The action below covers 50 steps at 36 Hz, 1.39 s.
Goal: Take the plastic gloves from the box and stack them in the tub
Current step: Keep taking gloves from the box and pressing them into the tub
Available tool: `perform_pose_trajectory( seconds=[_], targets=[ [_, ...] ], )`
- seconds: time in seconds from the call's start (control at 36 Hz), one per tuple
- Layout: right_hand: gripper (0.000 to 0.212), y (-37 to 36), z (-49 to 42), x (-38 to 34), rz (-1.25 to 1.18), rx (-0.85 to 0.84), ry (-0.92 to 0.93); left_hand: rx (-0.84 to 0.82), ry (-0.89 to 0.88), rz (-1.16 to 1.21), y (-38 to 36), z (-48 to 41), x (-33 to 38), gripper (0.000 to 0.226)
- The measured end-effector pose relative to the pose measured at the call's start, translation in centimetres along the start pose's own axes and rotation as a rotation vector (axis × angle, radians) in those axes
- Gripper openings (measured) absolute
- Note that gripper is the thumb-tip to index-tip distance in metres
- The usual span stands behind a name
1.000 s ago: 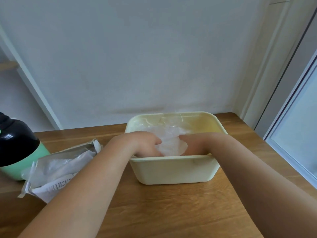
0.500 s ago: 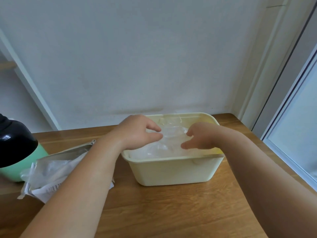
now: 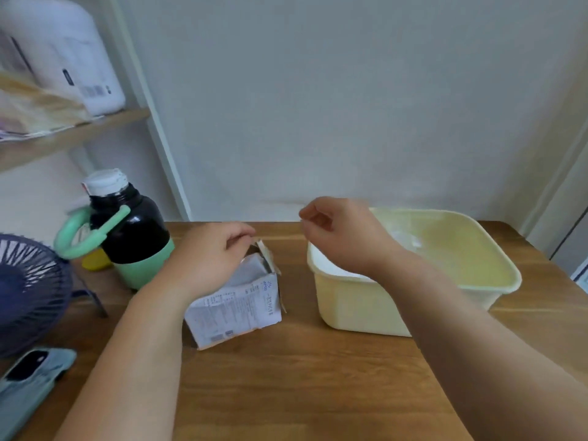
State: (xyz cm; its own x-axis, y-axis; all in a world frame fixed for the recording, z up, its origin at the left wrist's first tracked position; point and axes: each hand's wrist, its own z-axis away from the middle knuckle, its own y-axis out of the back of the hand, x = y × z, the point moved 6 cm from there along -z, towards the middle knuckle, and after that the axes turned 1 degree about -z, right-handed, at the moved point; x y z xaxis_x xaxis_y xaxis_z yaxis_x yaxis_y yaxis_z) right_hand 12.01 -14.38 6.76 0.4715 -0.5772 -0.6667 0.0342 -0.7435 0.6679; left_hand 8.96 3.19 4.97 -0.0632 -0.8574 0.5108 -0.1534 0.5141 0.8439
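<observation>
A crumpled white printed box (image 3: 235, 307) stands on the wooden table (image 3: 302, 377), its top torn open with white plastic gloves (image 3: 251, 268) showing inside. My left hand (image 3: 213, 253) hovers over that opening, fingers curled down at the top flap; whether they pinch anything is hidden. To the right is a pale yellow tub (image 3: 350, 310) with a layer of clear plastic gloves (image 3: 407, 240) in it. My right hand (image 3: 343, 233) is above the tub's left rim, fingers loosely curled with nothing in them.
A black and mint-green bottle (image 3: 133, 230) with a loop handle stands left of the box. A dark blue fan (image 3: 28, 291) and a phone (image 3: 28, 377) lie at the left edge. A wooden shelf (image 3: 73, 132) holds packages. The wall runs along the table's back.
Both hands have come up out of the tub. The left hand moved left to the box's open top, the right hand drifted to the tub's left rim. The view swung left.
</observation>
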Motion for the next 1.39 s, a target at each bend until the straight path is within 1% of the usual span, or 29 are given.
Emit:
perform_pose_trajectory(
  seconds=[0.11, 0.17, 0.22, 0.31, 0.36, 0.42, 0.47, 0.5, 0.56, 0.61, 0.64, 0.75, 0.81, 0.83, 0.89, 0.94, 1.0, 1.08, 1.17, 1.22, 1.28, 1.33, 1.39],
  targets=[
    [0.024, -4.1, -1.0, -2.0, -0.024, -0.076, 0.038, -0.123, 0.108, -0.212, -0.2, 1.5, -3.0, 0.034],
    [0.028, -6.0, -1.4, -2.4, -0.01, -0.135, 0.046, -0.165, 0.124, -0.281, -0.8, 1.8, -3.9, 0.032],
    [0.033, -7.8, -1.6, -2.5, 0.057, -0.228, 0.044, -0.202, 0.118, -0.33, -1.2, 1.7, -4.2, 0.029],
    [0.037, -9.4, -1.8, -2.5, 0.177, -0.337, 0.045, -0.242, 0.1, -0.319, -1.2, 1.5, -4.2, 0.025],
    [0.037, -9.7, -1.9, -2.3, 0.194, -0.376, 0.034, -0.243, 0.084, -0.26, -0.9, 1.4, -4.0, 0.021],
    [0.038, -9.7, -2.0, -2.1, 0.17, -0.4, 0.016, -0.207, 0.09, -0.157, -0.5, 1.3, -4.0, 0.015],
    [0.036, -9.5, -2.1, -2.1, 0.133, -0.418, 0.012, -0.142, 0.104, -0.021, -0.1, 1.3, -4.3, 0.016],
    [0.032, -9.5, -2.2, -2.1, 0.114, -0.431, 0.018, -0.09, 0.105, 0.054, 0.1, 1.3, -4.4, 0.016],
    [0.019, -9.4, -2.3, -2.1, 0.062, -0.446, 0.018, 0.067, 0.086, 0.192, 0.7, 1.1, -4.3, 0.015],
    [0.027, -9.3, -2.4, -2.1, 0.012, -0.449, 0.005, 0.218, 0.051, 0.321, 1.4, 1.1, -4.0, 0.016],
    [0.03, -9.3, -2.5, -2.1, -0.007, -0.448, -0.001, 0.253, 0.024, 0.379, 1.5, 1.1, -3.7, 0.018],
    [0.026, -9.1, -2.7, -1.9, -0.068, -0.426, -0.048, 0.284, -0.077, 0.516, 1.0, 1.4, -2.6, 0.027],
    [0.02, -8.9, -2.8, -1.5, -0.146, -0.416, -0.121, 0.319, -0.073, 0.547, 0.9, 1.5, -2.9, 0.03],
    [0.017, -8.8, -2.8, -1.3, -0.2, -0.407, -0.164, 0.315, -0.041, 0.554, 0.7, 1.4, -3.2, 0.031],
    [0.016, -8.6, -3.0, -0.9, -0.325, -0.37, -0.249, 0.232, 0.061, 0.568, -0.2, 1.2, -4.1, 0.04],
    [0.02, -8.6, -3.2, -0.6, -0.508, -0.329, -0.322, 0.115, 0.15, 0.55, -1.2, 1.2, -4.9, 0.051],
    [0.022, -8.3, -3.3, -0.6, -0.697, -0.269, -0.365, 0.036, 0.186, 0.518, -1.7, 1.3, -5.0, 0.059],
    [0.022, -7.1, -3.8, -0.5, -0.838, -0.097, -0.349, -0.025, 0.188, 0.435, -1.9, 1.4, -4.4, 0.058],
    [0.018, -5.1, -4.0, -0.3, -0.854, 0.076, -0.291, -0.025, 0.132, 0.386, -1.8, 1.4, -3.6, 0.048],
    [0.021, -3.8, -4.0, -0.2, -0.786, 0.128, -0.23, 0.043, 0.074, 0.443, -1.1, 1.4, -2.6, 0.053],
    [0.02, -2.8, -3.8, -0.4, -0.735, 0.116, -0.167, 0.084, 0.032, 0.583, -0.4, 1.3, -1.3, 0.061],
    [0.019, -2.2, -3.4, -0.7, -0.718, 0.075, -0.134, 0.039, 0.012, 0.754, -0.2, 1.0, 0.1, 0.065],
    [0.019, -1.4, -3.0, -0.8, -0.711, 0.053, -0.11, -0.016, 0.012, 0.862, -0.5, 0.6, 1.4, 0.065]
  ],
)
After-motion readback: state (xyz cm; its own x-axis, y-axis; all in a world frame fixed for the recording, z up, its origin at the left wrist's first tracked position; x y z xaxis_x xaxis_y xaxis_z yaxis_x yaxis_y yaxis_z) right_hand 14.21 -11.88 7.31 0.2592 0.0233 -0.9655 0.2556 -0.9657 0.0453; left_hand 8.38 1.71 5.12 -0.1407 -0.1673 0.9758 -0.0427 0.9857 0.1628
